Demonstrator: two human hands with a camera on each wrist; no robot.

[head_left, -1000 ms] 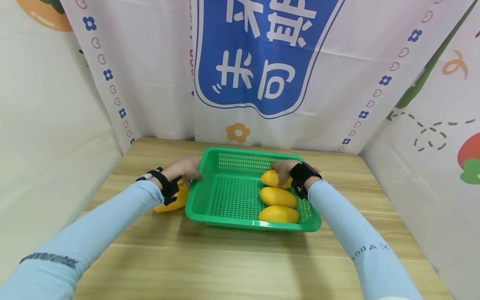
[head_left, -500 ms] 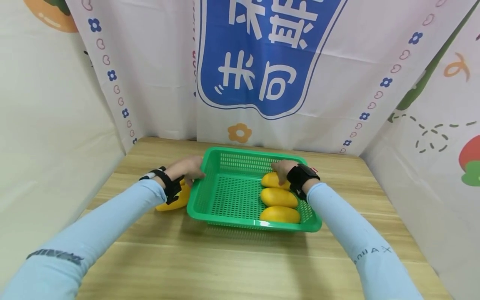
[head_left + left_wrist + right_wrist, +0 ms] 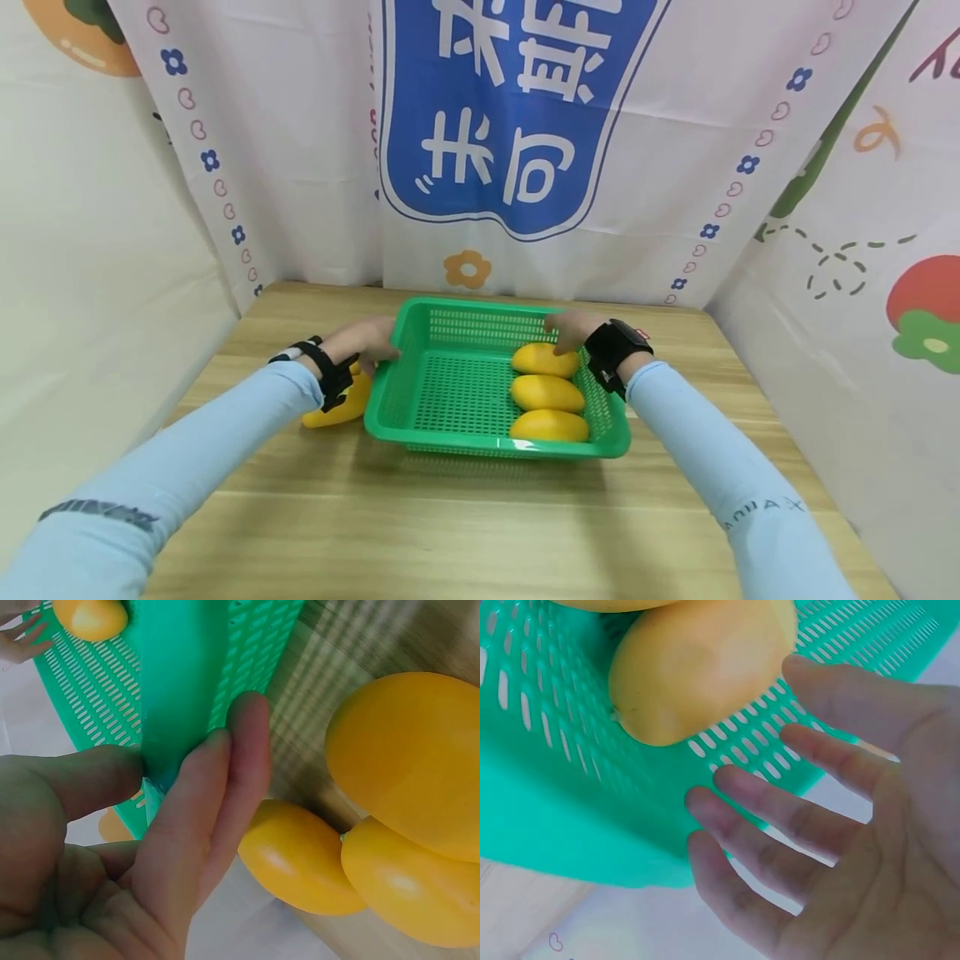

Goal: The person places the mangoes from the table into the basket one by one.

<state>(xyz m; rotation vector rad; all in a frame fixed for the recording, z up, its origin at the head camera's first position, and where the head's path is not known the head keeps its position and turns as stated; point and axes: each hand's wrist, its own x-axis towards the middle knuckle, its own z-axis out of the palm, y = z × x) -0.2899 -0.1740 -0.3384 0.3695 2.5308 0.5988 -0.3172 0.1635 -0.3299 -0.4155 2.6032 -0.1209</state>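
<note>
A green plastic basket (image 3: pixel 450 446) with slotted walls holds three yellow mangoes in a column along its right side. At its left rim my left hand (image 3: pixel 371 340) pinches the edge, thumb on the inner side and fingers outside, as the left wrist view shows. My right hand (image 3: pixel 576 329) hovers at the back right corner, over the rearmost mango (image 3: pixel 545 360). In the right wrist view its fingers (image 3: pixel 757 844) are spread and grip nothing. The thumb tip lies close to the mango (image 3: pixel 697 671); whether they touch I cannot tell.
Outside the basket on the left, more mangoes (image 3: pixel 420 757) lie on the wooden table (image 3: pixel 480 533), partly hidden by my left wrist in the head view. Printed white cloth (image 3: pixel 315 167) hangs behind and along both sides.
My right hand has drawn slightly up and back from the rearmost mango, showing more of it. My left hand keeps its hold on the rim. The head view has shifted a little.
</note>
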